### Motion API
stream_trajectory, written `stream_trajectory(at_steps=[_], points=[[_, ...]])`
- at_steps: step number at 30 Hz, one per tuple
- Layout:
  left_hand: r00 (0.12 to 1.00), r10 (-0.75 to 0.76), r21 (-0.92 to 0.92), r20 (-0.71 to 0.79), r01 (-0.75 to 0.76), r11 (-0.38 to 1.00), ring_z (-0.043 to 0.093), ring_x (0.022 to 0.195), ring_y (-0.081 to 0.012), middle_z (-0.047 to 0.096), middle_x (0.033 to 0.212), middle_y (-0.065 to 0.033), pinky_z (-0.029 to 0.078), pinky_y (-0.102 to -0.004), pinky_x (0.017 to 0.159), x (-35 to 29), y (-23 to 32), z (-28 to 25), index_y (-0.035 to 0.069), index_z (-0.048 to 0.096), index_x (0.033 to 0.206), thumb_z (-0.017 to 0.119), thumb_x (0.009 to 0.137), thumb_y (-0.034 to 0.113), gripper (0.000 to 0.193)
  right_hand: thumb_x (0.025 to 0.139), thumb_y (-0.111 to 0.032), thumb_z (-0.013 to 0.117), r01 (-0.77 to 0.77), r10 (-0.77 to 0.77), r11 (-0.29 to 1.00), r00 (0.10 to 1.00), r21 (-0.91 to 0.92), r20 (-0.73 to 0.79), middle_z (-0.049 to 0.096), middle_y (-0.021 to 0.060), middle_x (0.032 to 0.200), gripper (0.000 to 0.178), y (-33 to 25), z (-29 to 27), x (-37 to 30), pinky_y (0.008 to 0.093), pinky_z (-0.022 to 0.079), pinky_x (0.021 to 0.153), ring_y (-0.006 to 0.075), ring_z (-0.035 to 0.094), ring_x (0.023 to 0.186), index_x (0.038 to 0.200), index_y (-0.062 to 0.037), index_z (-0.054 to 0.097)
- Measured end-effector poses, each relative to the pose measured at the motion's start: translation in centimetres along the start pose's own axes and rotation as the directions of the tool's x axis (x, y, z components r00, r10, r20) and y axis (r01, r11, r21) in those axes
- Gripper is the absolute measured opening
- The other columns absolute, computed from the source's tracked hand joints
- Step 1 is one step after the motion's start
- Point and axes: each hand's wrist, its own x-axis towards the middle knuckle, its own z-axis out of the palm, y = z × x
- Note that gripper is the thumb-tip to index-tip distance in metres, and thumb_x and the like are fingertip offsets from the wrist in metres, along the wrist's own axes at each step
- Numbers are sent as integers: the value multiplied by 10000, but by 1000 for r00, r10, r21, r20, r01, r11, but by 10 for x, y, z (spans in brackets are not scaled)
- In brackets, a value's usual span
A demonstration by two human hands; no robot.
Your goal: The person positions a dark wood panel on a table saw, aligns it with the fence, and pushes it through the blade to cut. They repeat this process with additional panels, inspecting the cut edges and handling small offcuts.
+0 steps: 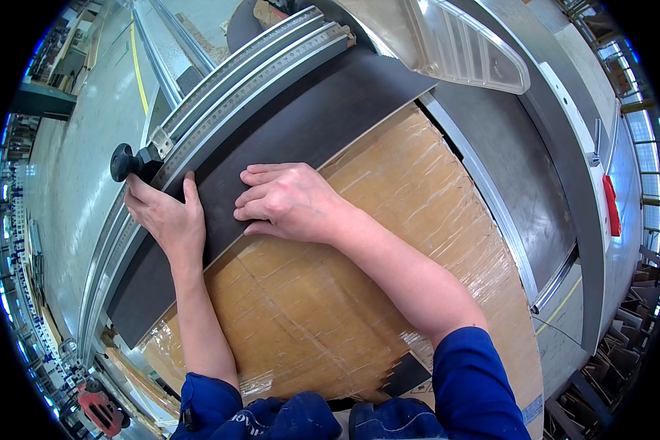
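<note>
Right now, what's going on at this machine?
A person has both hands at a dark board lying along a ruled metal rail. The left hand spans the rail, fingertips by a black knob; the right hand rests on the board, fingers curled. Brown cardboard lies on the person's side.

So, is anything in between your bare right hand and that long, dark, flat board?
No, nothing visible is in the way: the bare right hand rests directly on top of the long, dark, flat board.
</note>
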Motion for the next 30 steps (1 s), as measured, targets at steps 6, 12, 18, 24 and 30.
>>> stream_trajectory(at_steps=[6, 12, 18, 24, 30], points=[[1000, 4, -1, 2, -4, 1000, 423, 1261, -443, 423, 1319, -296, 311, -535, 1101, 0, 0, 1, -94, 240, 1506, 796, 856, 239, 918, 697, -201, 847, -3, 3, 1000, 1000, 3, -5, 774, 24, 979, 238, 0, -1, 0, 370, 556, 1021, 266, 712, 1073, 908, -107, 790], [1000, 21, 2, -13, -21, 1000, 426, 1257, -446, 428, 1320, -297, 318, -532, 1096, 0, 0, 0, -95, 243, 1504, 796, 856, 230, 912, 687, -194, 852, 5, -4, 1000, 1000, 12, -19, 774, 27, 974, 237, 1, 0, 0, 373, 559, 1016, 267, 713, 1069, 898, -104, 790], [1000, 24, 1, -14, -24, 1000, 432, 1252, -441, 436, 1311, -292, 322, -527, 1094, 0, 1, 0, -95, 250, 1503, 798, 853, 233, 912, 679, -196, 858, -5, 5, 1000, 1000, 7, -22, 775, 25, 970, 247, 0, 0, -1, 369, 563, 1008, 262, 715, 1063, 898, -103, 790], [1000, 5, 2, 3, -5, 1000, 432, 1257, -437, 433, 1314, -288, 320, -525, 1098, 0, 2, -3, -93, 247, 1508, 794, 857, 251, 917, 676, -199, 862, -14, 14, 1000, 1000, 3, -14, 775, 24, 967, 253, -2, 0, 0, 366, 563, 1007, 260, 718, 1057, 899, -103, 790], [1000, 3, 6, 0, -3, 1000, 427, 1268, -441, 425, 1326, -290, 315, -529, 1105, 1, 1, -1, -93, 248, 1508, 794, 858, 255, 918, 668, -195, 866, -10, 10, 1000, 1000, 8, -13, 775, 27, 971, 265, -1, -2, 2, 367, 563, 1007, 260, 718, 1057, 903, -99, 791]])
